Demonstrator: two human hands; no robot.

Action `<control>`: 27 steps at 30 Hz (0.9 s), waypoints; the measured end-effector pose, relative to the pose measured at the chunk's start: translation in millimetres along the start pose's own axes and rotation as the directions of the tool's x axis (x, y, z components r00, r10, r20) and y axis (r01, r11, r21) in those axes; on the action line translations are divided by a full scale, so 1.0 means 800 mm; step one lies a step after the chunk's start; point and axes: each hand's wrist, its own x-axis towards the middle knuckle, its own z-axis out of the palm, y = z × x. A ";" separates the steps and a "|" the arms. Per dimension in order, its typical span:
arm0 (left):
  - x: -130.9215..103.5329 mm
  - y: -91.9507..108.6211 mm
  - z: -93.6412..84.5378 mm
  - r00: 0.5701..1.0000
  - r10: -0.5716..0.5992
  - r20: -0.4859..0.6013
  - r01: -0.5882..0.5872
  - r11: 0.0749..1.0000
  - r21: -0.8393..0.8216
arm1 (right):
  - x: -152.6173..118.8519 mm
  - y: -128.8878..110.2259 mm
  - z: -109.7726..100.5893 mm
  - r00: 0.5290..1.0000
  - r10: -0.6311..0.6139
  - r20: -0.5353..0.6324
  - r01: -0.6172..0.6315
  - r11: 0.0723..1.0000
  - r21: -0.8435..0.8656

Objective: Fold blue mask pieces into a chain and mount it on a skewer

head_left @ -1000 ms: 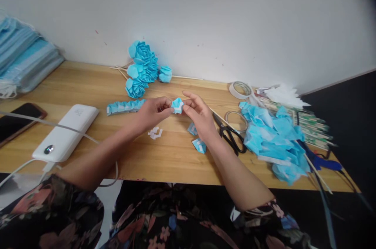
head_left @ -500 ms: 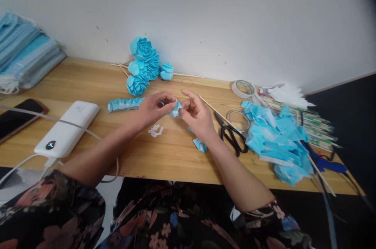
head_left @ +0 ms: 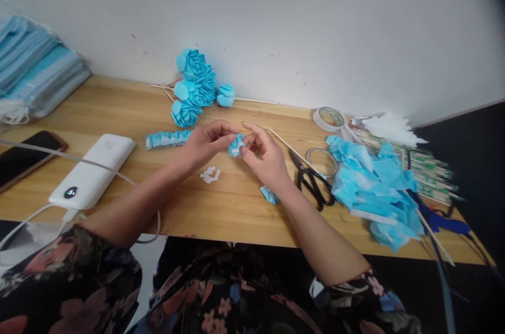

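Note:
Between both hands, above the middle of the wooden table, is a small folded blue petal (head_left: 235,145) with a white strip on it. My left hand (head_left: 208,143) pinches it from the left with thumb and fingers. From the right, my right hand (head_left: 266,154) grips its edge between thumb and index finger. A row of folded blue petals (head_left: 169,139) lies just left of my left hand. Below the hands are white paper scraps (head_left: 210,174). Another small blue piece (head_left: 269,194) lies beside my right wrist, partly hidden by it.
Blue flowers on sticks (head_left: 194,87) lie by the wall. To the right are scissors (head_left: 315,186), tape rolls (head_left: 328,119) and a crumpled blue heap (head_left: 371,186). At left are a white power bank (head_left: 92,171) with cable, a phone (head_left: 29,158) and stacked masks (head_left: 39,71).
The petal between my fingers has turned slightly and shows more of its blue side. Both hands keep nearly the same place; the whole view has shifted slightly.

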 end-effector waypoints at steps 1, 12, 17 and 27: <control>-0.001 0.001 -0.001 1.000 0.003 -0.027 -0.003 1.000 -0.003 | 0.000 0.000 0.000 1.000 0.000 -0.001 0.000 1.000 -0.002; 0.000 0.006 0.001 1.000 0.010 -0.015 -0.008 0.993 0.119 | -0.004 -0.007 0.003 0.996 -0.085 0.013 0.086 0.987 -0.134; 0.001 0.008 -0.005 0.985 -0.008 -0.171 0.017 0.999 0.050 | -0.005 -0.009 0.002 0.995 -0.101 0.028 0.104 0.977 -0.188; 0.001 0.024 -0.061 0.941 -0.115 0.318 -0.015 0.925 0.381 | 0.004 0.000 -0.007 0.982 0.030 -0.185 -0.035 0.999 -0.024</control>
